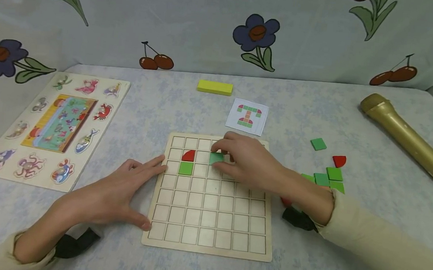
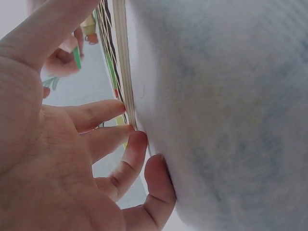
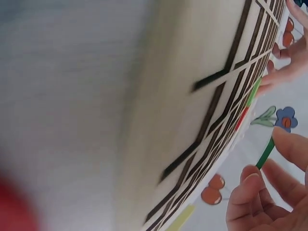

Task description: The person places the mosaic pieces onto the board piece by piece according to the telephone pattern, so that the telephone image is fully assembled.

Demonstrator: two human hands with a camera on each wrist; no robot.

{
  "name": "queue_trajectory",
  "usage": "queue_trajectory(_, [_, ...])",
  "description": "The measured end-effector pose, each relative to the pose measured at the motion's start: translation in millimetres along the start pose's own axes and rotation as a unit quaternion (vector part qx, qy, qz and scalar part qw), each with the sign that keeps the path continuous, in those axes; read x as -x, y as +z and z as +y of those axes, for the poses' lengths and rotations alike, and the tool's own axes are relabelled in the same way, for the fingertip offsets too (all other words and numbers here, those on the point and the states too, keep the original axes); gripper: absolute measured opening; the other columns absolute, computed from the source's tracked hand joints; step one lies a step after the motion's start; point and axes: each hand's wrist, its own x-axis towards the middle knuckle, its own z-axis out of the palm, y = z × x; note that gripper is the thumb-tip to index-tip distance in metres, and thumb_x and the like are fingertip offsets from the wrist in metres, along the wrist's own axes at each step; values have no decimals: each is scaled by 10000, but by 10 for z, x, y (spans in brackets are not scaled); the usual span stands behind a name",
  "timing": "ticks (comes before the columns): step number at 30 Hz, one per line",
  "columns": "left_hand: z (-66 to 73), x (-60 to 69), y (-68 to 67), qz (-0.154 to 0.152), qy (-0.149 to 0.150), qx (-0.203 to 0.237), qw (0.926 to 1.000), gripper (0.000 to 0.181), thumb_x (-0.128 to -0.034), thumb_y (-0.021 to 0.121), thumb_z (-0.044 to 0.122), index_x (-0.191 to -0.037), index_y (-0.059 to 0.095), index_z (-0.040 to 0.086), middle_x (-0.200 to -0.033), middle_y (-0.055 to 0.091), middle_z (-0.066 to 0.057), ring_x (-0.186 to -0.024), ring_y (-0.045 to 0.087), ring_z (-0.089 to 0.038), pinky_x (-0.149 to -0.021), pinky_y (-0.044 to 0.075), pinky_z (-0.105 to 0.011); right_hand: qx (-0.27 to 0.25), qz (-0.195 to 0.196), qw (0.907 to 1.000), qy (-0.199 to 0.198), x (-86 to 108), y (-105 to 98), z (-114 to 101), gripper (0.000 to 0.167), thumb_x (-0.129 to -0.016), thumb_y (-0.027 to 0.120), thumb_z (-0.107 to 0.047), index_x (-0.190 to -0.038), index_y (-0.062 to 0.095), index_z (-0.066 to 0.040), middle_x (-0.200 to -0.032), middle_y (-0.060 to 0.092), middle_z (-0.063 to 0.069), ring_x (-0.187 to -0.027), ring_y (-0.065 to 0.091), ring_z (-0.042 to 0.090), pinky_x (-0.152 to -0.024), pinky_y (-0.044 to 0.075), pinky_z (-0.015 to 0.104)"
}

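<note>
Probably light and stiff, best held by opposite edges, the green tile (image 1: pixel 216 157) sits pinched by the right hand (image 1: pixel 248 160), left hand (image 1: pixel 113 192) loosely spread against the board (image 1: pixel 205 248).

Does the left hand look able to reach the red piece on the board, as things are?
Probably yes: the left hand touches the board, nothing stands between it and the red piece, and the right hand holds a green square farther right.

Cream on both sides! My plain, pale-cream fabric right sleeve (image 1: pixel 378 246) creases near the cuff, my matching cream fabric left sleeve (image 1: pixel 2 260) too, and there's a blocky black right wristpiece (image 1: pixel 298 219), an angular black left wristpiece (image 1: pixel 76 244)!
</note>
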Motion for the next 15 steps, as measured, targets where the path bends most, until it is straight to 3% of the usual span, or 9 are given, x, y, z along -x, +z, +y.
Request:
queue_trajectory(7, [3,2,-3,-31,43,42,10000,1148,-637,880,544,-1560,300,185,-1646,90,36,-1269,280,-238,-915,400,-455,155,-11,9998,133,-216,103,-95,311,-904,718,-165,-1187,666,-44,-992,633,27,-854,575,170,-773,468,318])
queue_trajectory(15, [12,2,-18,-55,50,-1,10000,1151,-643,872,556,-1563,290,184,-1647,83,30,-1269,278,-241,-919,393,-456,523,-365,9972,399,-321,174,-92,351,-922,697,-188,-1241,635,-55,-1025,643,14,-820,567,139,-742,476,311])
